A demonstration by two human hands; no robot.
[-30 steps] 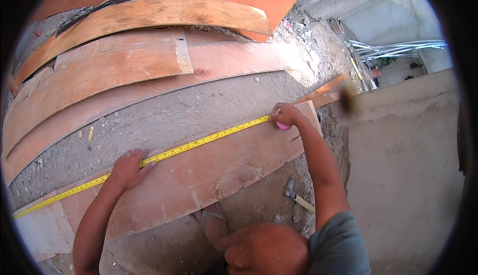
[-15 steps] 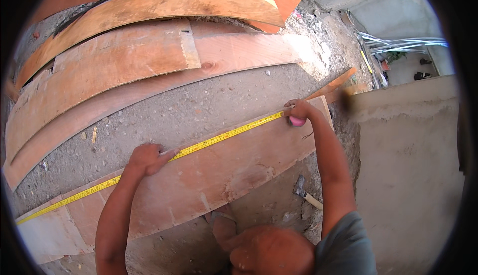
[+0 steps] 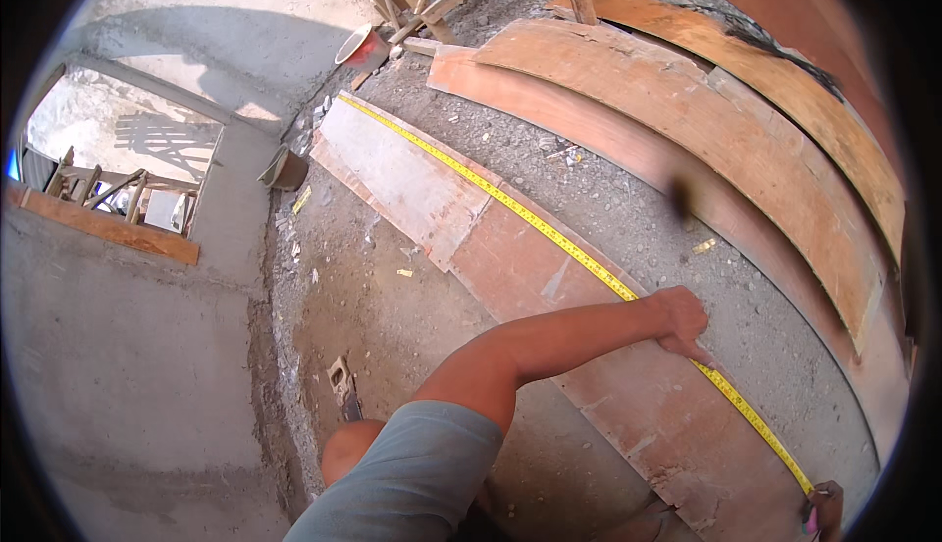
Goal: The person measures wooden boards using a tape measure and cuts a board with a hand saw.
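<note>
A long plywood board (image 3: 530, 277) lies on the ground, running from the upper left to the lower right. Along its far edge stretches the yellow blade of a tape measure (image 3: 545, 230). My left hand (image 3: 682, 324) rests across the blade with its fingers bent and pressed down at the board's edge, covering a short stretch of it. Down at the lower right, my right hand (image 3: 827, 505) is closed around the pink case of the tape measure, which shows only in part.
Several long plywood sheets (image 3: 638, 81) lie stacked at the right. A handsaw (image 3: 340, 377) lies on the ground at lower left. Beside the wall stand a red-and-white bucket (image 3: 363, 49) and a dark bucket (image 3: 283, 169). Wooden trestles (image 3: 432, 2) stand at the top.
The view has swung left, bringing the board's far-left end, window opening, buckets and trestles into sight. Both hands stay on the tape measure, which still lies along the board's edge.
</note>
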